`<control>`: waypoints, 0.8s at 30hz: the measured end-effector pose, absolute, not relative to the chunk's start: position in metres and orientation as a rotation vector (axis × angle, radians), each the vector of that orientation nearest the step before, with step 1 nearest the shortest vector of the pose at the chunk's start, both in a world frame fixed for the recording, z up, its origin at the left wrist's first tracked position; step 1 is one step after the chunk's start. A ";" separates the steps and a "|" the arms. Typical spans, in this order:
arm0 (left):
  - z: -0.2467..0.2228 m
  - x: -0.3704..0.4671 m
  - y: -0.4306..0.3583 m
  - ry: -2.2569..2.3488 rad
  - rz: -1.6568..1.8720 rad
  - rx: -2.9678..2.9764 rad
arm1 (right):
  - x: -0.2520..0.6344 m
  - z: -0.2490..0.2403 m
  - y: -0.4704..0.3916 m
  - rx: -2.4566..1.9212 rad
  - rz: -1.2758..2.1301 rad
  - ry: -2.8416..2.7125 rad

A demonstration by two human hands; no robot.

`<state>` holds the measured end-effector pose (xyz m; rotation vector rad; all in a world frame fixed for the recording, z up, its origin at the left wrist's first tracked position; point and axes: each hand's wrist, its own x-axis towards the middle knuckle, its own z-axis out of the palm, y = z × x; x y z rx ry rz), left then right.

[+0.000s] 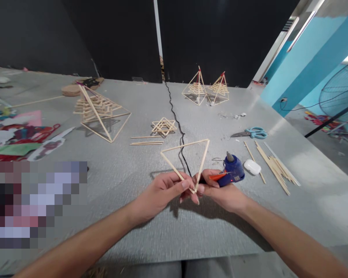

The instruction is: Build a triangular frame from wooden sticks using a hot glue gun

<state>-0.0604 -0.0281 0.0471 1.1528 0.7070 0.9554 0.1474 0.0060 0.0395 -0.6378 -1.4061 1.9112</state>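
A triangle of thin wooden sticks (184, 146) is held up above the grey table. My left hand (171, 188) pinches its near corner between thumb and fingers. Around the handle of a blue glue gun (234, 170) with an orange trigger, my right hand (217, 191) is closed, and its thumb and fingertips also touch the triangle's near corner. The gun's nozzle points up and away. Beyond the triangle lies a small star-shaped stick frame (164, 127), with a few loose sticks (146, 143) beside it.
Stick pyramids stand at the left (101, 112) and back (198, 90) of the table (139, 239). Blue-handled scissors (256, 133), a white case (252, 167) and wooden strips (275, 166) lie right. A black cord (171, 102) crosses the middle. Colourful scraps (23, 137) lie left.
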 end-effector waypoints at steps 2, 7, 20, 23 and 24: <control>0.047 -0.060 -0.028 0.711 0.950 1.147 | 0.147 0.041 0.006 -0.644 1.913 -1.404; 0.046 -0.060 -0.029 0.708 0.937 1.137 | 0.148 0.042 0.006 -0.642 1.921 -1.406; 0.044 -0.058 -0.030 0.681 0.932 1.060 | 0.150 0.039 0.006 -0.649 1.925 -1.411; 0.044 -0.057 -0.030 0.672 0.941 1.052 | 0.150 0.039 0.006 -0.643 1.935 -1.414; 0.044 -0.057 -0.030 0.675 0.944 1.057 | 0.150 0.039 0.006 -0.644 1.939 -1.410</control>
